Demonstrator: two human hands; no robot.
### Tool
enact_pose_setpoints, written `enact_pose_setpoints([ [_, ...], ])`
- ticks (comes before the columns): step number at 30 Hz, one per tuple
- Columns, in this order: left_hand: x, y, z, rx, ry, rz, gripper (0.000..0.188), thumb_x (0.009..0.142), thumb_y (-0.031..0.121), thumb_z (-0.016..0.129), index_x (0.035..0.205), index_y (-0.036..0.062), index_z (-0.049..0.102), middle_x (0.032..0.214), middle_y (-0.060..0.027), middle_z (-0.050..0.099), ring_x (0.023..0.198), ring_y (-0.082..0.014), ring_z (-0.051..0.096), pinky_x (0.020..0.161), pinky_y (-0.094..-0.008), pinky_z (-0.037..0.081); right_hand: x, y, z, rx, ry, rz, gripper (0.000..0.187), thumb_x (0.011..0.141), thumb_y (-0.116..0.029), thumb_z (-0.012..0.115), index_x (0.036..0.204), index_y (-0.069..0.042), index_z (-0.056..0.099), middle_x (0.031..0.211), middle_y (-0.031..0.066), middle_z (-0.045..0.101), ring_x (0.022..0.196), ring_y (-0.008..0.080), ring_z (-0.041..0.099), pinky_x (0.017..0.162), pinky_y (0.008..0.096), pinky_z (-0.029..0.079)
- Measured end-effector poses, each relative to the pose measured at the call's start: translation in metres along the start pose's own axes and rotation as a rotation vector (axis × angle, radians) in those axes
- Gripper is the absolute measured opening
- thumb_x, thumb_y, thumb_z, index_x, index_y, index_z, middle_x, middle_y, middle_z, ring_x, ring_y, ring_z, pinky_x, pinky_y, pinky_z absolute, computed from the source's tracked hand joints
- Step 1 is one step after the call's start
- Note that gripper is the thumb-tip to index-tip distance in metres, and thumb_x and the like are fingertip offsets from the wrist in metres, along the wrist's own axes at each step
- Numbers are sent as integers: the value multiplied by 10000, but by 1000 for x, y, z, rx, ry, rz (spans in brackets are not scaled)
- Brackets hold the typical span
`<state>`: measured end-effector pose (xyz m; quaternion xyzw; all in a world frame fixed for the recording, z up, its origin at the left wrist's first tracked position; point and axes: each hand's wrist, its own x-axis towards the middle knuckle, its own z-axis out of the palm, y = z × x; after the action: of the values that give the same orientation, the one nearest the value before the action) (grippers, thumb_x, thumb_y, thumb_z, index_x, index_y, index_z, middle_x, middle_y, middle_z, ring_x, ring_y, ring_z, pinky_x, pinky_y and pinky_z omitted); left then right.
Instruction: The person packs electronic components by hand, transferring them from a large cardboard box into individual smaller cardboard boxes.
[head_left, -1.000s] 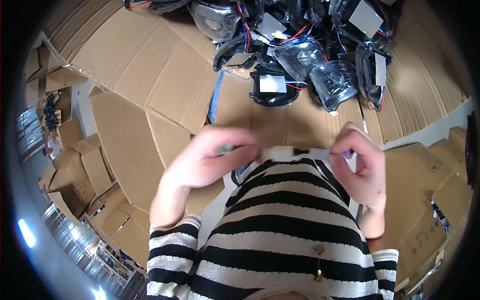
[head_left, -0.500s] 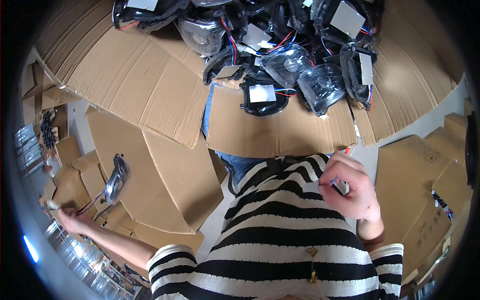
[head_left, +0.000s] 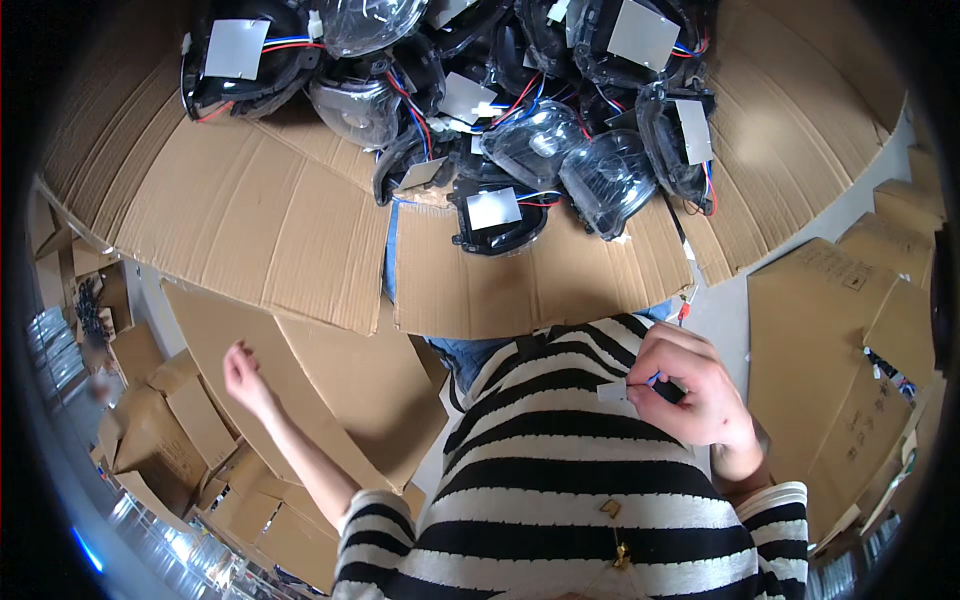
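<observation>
My right hand (head_left: 690,390) is closed in front of my striped shirt. Between thumb and forefinger it pinches a small whitish rectangular piece (head_left: 612,392), and a bit of blue shows at the fingers. Away to the left, my left hand (head_left: 242,375) is raised over a cardboard box side, fingers loosely bent and nothing visible in them. Ahead of me, a heap of clear-and-black lamp units (head_left: 535,145) with coloured wires lies on cardboard. The nearest black lamp unit (head_left: 500,235) carries a pale square label (head_left: 494,209).
Open cardboard flaps (head_left: 250,230) spread around the heap. A large carton (head_left: 310,370) stands below on the left, another carton (head_left: 820,380) on the right. Several smaller boxes (head_left: 155,425) crowd the far left. A small red piece (head_left: 684,310) hangs beside the flap's right edge.
My left hand has let go of the lamp unit it held by its wires and has come back inward and up. My right hand stays near my shirt with its pinched piece. The view has shifted.
</observation>
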<state>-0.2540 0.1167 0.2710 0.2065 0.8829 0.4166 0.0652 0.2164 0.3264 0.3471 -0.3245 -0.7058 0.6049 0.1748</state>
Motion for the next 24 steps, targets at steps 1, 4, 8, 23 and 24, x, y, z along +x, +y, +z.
enact_pose_setpoints([
  [1,-20,44,5,-34,27,93,186,838,171,475,851,17,578,766,-49,574,697,-95,508,611,-215,412,1,2,2,-4,4,4,123,602,49,586,665,-17,504,642,72,488,582,220,476,511,302,372],
  [4,-108,156,101,-109,-370,290,103,747,81,575,837,34,588,795,-48,584,735,-126,543,650,-245,445,6,7,4,20,-16,2,121,603,43,588,668,-18,506,642,73,486,584,223,477,511,304,373],
  [8,-134,165,242,169,-801,911,143,677,104,572,805,43,590,754,-100,526,736,-227,533,625,-329,438,6,0,-4,-4,-8,-6,111,609,32,586,670,-20,509,648,75,487,591,227,477,514,305,372],
  [23,-108,115,275,-17,-1136,225,207,827,164,462,727,5,548,813,-85,600,730,-209,566,649,-311,439,6,13,-7,28,33,34,110,611,33,587,676,-12,510,660,80,489,610,229,487,529,301,391],
  [24,-109,111,262,-265,-1016,-37,198,836,152,450,750,5,552,832,-78,595,757,-193,564,674,-306,441,8,13,-6,20,26,25,112,610,35,586,675,-12,509,659,80,488,607,226,487,526,297,391],
])
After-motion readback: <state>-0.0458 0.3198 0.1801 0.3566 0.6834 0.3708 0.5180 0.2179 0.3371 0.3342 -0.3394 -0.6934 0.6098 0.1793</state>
